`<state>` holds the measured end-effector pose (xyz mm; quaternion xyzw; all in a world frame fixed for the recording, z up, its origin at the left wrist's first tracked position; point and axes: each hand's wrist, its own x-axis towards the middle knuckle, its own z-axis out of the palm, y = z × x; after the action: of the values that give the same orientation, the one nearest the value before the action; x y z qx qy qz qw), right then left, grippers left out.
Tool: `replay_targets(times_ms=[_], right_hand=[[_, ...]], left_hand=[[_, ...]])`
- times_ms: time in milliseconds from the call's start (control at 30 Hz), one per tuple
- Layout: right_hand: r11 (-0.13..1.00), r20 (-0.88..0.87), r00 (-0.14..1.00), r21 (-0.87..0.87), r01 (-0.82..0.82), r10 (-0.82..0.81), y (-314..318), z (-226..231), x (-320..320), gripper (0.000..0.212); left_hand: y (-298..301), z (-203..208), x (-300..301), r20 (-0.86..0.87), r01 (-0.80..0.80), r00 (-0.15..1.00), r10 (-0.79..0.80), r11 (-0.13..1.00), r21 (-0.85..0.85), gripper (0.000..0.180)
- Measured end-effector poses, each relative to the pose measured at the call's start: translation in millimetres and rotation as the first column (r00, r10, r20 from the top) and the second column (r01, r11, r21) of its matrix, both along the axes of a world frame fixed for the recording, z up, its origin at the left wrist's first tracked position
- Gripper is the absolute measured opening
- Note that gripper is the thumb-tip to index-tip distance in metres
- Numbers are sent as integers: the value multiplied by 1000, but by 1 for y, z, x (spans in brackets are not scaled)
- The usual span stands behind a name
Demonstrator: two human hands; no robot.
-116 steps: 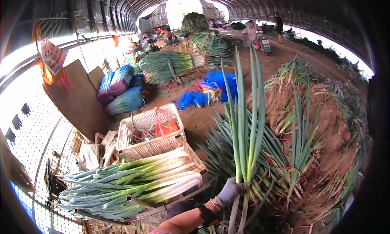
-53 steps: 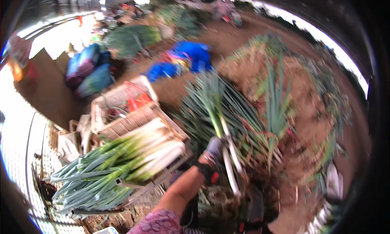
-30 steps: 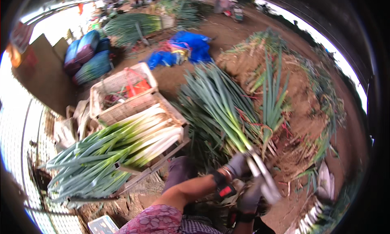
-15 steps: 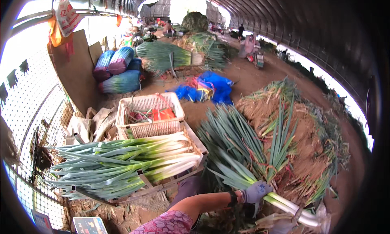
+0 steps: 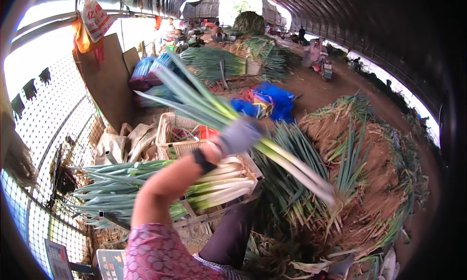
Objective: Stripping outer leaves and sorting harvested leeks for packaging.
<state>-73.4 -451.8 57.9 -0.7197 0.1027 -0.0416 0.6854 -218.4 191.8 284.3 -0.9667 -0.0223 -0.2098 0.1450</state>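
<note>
1. Curled round long green onions [image 5: 293, 167], near where green turns white: fingers of the gloved left hand [image 5: 239, 135], seemingly firm, though too blurred to judge pressure; no right hand in view
2. Held slantwise, leaves toward 10 o'clock, white ends toward 4; could twist or slip from a single-handed grasp, because of smooth shafts and weight overhanging both sides
3. If squeezed harder, could bruise or split beneath the fingers, because of soft leaf walls
4. Stacked at 7 to 8 o'clock, partly behind the forearm [image 5: 163, 187]: pale-shafted onions [image 5: 224, 182]; could get knocked askew by a low sweep of the elbow
5. Placed at 9 o'clock: a woven-look basket [image 5: 182, 150]; could snag trailing leaves if passed too low, with depth hard to tell
6. Heaped at 4 o'clock: dark-leaved onions [image 5: 311, 151]; could tangle with dangling root ends, given loose, crossing leaves
</note>
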Motion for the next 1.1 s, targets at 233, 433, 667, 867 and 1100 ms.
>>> replay_targets(times_ms=[233,433,667,867,1100], right_hand=[[976,-366,907,12,-216,206,51,-130,41,37],[924,-254,889,133,-358,381,129,-179,31,19],[841,-319,790,43,-540,524,184,-175,8,16],[953,-379,874,115,-281,304,143,-260,2,28],[700,-366,664,-45,-713,653,223,-240,-12,28]], left_hand=[[119,62,-240,154,-564,825,544,812,153,12],[163,-130,-217,-143,-704,688,711,703,104,19],[149,-348,-142,-473,-781,583,660,615,-105,32],[111,-309,-114,-631,-821,516,580,544,-171,63],[109,-291,-151,-536,-745,646,544,604,-285,66]])
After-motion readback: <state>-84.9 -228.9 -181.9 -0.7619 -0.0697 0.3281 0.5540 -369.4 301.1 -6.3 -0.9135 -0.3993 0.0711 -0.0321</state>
